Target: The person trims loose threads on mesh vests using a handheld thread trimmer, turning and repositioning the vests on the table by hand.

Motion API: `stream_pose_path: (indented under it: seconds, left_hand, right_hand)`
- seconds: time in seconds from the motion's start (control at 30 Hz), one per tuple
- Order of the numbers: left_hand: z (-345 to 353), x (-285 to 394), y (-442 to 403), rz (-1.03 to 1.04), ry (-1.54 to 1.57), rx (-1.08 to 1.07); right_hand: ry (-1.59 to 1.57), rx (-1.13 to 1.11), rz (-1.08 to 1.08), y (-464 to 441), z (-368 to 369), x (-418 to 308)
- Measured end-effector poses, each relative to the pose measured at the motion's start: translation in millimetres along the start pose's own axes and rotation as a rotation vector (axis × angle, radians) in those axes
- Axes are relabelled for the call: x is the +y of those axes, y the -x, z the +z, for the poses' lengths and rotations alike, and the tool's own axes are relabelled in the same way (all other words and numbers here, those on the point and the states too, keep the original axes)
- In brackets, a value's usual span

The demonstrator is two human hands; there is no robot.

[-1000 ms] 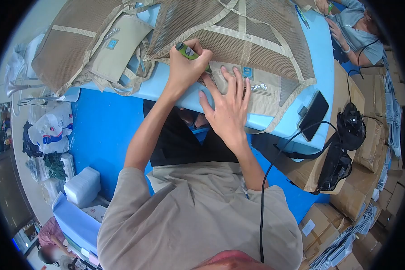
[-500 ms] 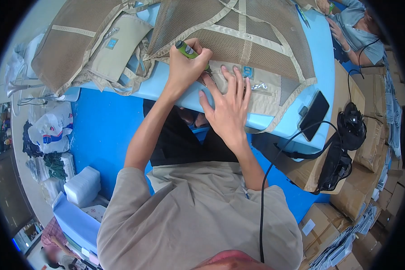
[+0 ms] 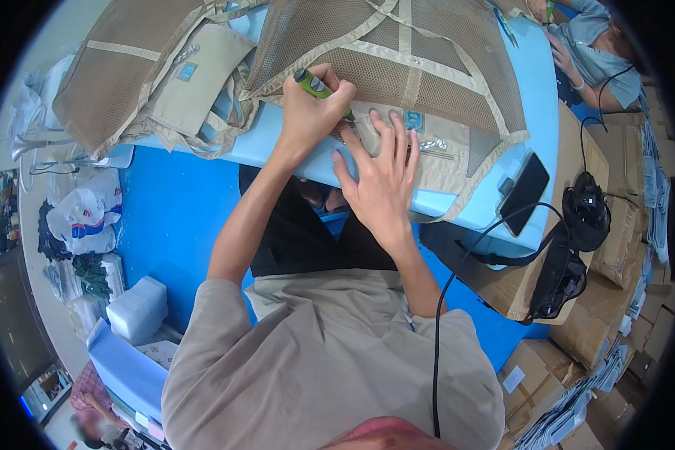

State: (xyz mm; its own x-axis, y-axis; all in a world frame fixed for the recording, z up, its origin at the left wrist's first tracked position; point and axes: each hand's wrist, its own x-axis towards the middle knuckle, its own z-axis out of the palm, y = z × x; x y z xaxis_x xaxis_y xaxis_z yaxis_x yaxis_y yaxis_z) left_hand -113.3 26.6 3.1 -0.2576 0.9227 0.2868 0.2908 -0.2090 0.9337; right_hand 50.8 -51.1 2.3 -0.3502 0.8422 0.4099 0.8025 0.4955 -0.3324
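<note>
My left hand (image 3: 316, 105) is closed around a green marker (image 3: 313, 83) with a dark end. The marker's lower end points down at the beige fabric, close to my right index fingertip. Spread out palm down, my right hand (image 3: 379, 172) presses on the lower edge of a beige mesh bag (image 3: 457, 90). A small blue label (image 3: 413, 120) and a silvery cord (image 3: 432, 144) show just beyond its fingers. Left of my hands lies another beige mesh bag (image 3: 105, 94), with a pocket (image 3: 195, 75) bearing a similar blue label.
The light blue table (image 3: 540, 90) also holds a black phone (image 3: 527, 191) and pens (image 3: 506, 28). A black cable (image 3: 441, 330) runs across my right side. Cardboard boxes (image 3: 615, 240) stand at right. A co-worker (image 3: 596, 52) sits at upper right; plastic-wrapped goods (image 3: 90, 217) lie at left.
Both hands stay almost in place. The marker has shifted very slightly, and the beige fabric by my right index finger now covers mesh that showed there before.
</note>
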Motion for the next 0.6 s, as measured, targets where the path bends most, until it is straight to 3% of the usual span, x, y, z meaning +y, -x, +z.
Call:
stream_pose_path:
  seconds: [0.23,0.6]
  left_hand:
    - [0.3,-6.6,-0.3,-0.001,0.041,-0.011]
    - [-6.8,10.2,5.0,0.144,0.368,0.27]
  right_hand:
    - [-0.005,0.005,0.001,0.4,1.2,0.0]
    - [-0.023,0.138,-0.044,6.6,11.4,3.7]
